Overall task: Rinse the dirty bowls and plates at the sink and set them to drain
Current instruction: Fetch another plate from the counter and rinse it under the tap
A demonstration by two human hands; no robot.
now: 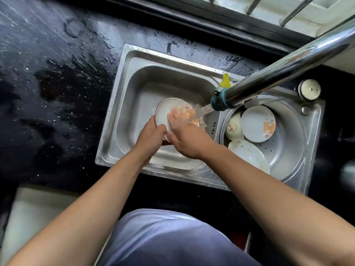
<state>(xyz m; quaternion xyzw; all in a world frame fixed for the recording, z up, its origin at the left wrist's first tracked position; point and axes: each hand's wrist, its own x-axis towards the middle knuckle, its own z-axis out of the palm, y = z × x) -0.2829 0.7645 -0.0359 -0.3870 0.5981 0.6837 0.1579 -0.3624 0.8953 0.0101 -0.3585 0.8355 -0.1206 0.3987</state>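
Over the left steel sink basin [134, 89] I hold a white plate [165, 110] with an orange print, tilted under running water from the faucet [221, 102]. My left hand [151, 138] grips the plate's near rim. My right hand [184, 137] lies flat on the plate's face, fingers spread in the stream, blurred. In the round right basin [294, 135] stand a white plate with an orange print [257, 123], a cream bowl with a cartoon print [233, 127] on its side, and a white plate with yellowish smears [249, 156].
The black countertop [57, 83] left of the sink is wet with puddles and drops. A round metal cap [309, 89] sits behind the right basin. A yellow object [225, 81] pokes up behind the faucet. A barred window runs along the top.
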